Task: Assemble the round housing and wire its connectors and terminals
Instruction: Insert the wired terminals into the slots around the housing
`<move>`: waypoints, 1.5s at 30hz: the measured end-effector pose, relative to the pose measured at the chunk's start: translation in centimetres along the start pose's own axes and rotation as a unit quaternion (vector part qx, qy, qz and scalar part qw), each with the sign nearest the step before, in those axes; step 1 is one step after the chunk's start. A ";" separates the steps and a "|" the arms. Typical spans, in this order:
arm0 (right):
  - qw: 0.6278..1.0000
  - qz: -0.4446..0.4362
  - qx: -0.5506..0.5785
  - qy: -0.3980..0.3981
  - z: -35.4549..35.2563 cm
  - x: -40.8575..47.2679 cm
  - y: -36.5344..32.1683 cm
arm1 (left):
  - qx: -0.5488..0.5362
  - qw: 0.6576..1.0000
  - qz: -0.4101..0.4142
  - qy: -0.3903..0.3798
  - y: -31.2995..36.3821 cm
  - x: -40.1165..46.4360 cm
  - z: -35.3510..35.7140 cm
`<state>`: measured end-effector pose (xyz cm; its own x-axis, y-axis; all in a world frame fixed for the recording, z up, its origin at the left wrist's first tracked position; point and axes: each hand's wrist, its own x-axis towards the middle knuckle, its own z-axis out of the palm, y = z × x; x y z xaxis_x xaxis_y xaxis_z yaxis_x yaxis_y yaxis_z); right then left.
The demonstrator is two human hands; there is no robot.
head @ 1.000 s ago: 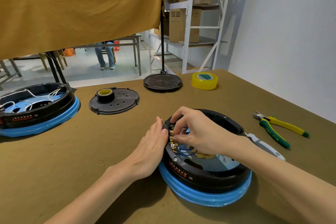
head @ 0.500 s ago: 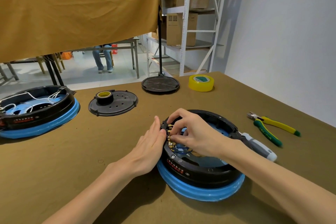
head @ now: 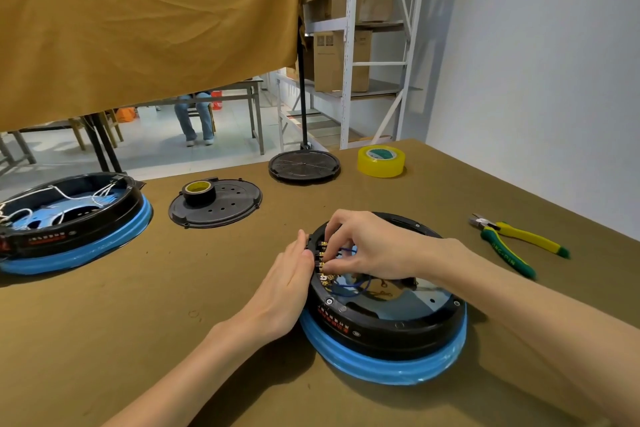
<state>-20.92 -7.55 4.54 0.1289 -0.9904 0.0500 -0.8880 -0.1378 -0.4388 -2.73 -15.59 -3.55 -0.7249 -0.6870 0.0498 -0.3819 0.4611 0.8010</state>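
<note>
A round black housing (head: pixel 388 329) on a blue base ring sits on the table in front of me. A row of brass terminals (head: pixel 323 262) runs along its inner left rim, with blue wire (head: pixel 349 288) looping below them. My left hand (head: pixel 289 282) presses flat against the outer left wall of the housing, fingers straight. My right hand (head: pixel 370 246) reaches over the rim with curled fingers, pinching a small blue-wired connector at the terminals. The fingertips hide the exact contact.
A second housing (head: pixel 72 218) with white wires lies far left. A black lid (head: pixel 216 204) carries a tape roll (head: pixel 199 191). Another black disc (head: pixel 304 166) and yellow tape (head: pixel 381 161) lie at the back, pliers (head: pixel 516 243) to the right. A wall rises close on the right.
My right hand's fingers have shifted slightly along the terminal row. The left hand stays pressed on the housing wall. The view has tilted, sliding the housing a little lower-left in frame.
</note>
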 end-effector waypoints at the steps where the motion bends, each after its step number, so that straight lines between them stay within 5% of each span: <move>1: 1.000 0.001 0.000 -0.003 0.1 0.0 0.1 | -0.001 1.000 0.000 0.001 -0.1 0.1 0.0; 33: 0.996 -0.038 -0.082 -0.012 -0.9 0.1 -0.3 | -0.015 1.000 -0.006 0.006 -1.0 0.8 0.0; 38: 0.997 -0.035 -0.042 -0.053 -1.0 0.2 -0.2 | -0.009 1.000 -0.002 0.007 -0.9 0.7 0.0; 45: 0.999 -0.043 0.005 -0.006 -0.2 0.0 0.7 | -0.008 1.000 0.001 0.010 -0.8 0.5 0.2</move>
<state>-21.65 -7.60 4.43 0.2105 -0.9746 0.0764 -0.8689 -0.2223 -0.4423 -2.89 -16.26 -4.30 -0.7138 -0.6973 0.0642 -0.3710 0.4544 0.8099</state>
